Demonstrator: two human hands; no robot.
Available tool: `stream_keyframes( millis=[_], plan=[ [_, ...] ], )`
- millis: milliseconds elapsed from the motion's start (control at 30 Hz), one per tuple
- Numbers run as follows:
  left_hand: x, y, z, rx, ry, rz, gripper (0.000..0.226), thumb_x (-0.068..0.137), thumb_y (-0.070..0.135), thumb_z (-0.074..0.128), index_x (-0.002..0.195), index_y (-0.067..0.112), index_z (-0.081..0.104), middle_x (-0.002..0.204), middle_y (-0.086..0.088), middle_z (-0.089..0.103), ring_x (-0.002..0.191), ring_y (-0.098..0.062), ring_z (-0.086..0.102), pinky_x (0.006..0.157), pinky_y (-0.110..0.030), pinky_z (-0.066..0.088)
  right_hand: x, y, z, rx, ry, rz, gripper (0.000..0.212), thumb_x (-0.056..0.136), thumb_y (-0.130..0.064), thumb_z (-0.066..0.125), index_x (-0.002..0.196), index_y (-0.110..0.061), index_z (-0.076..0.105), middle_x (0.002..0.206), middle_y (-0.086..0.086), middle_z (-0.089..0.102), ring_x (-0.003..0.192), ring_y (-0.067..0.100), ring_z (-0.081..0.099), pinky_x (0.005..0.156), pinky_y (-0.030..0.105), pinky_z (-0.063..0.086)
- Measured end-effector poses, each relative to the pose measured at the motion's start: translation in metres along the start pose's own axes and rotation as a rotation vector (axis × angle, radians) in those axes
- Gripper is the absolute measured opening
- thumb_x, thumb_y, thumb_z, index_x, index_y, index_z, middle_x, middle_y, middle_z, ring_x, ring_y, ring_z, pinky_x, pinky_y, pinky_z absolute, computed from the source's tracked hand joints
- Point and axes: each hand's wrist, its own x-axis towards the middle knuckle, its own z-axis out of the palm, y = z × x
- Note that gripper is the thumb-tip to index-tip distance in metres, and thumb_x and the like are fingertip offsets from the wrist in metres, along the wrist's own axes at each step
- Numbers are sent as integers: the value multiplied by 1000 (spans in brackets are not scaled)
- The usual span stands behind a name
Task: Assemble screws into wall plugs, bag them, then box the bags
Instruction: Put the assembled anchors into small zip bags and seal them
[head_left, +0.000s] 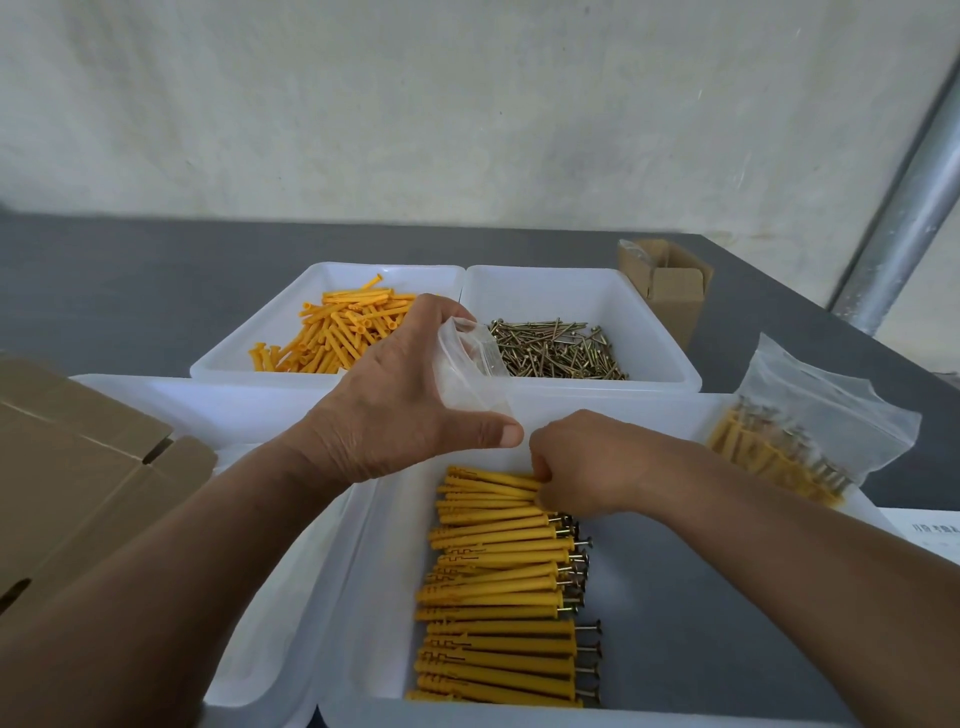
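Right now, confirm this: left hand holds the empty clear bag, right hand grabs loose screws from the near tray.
Wrong on one point. In the head view the right hand grips assembled plugs, not loose screws, in the near tray. The left hand does hold the empty clear bag.

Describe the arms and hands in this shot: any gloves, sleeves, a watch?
No gloves: the left hand and right hand are bare. The left forearm and right forearm are bare too, with no sleeve edge in view. No watch, wristband or ring shows on the visible parts.
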Motion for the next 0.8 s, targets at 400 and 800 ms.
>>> stream_keyframes(
  millis=[400,800],
  plan=[
    [-1,0,0,-3,6,6,88,44,66,79,117,40,36,105,21,55,99,11,50,70,1,38,-6,-3,-8,23,-26,-23,24,92,-24,62,109,-9,70,110,6,67,101,21,63,79,31,51],
    [-1,1,0,-28,11,37,89,46,64,84,117,36,37,103,20,55,99,12,49,71,0,39,-8,-3,-19,509,66,85,10,93,-16,58,97,-17,67,74,2,72,62,12,69,70,26,60]
  ],
)
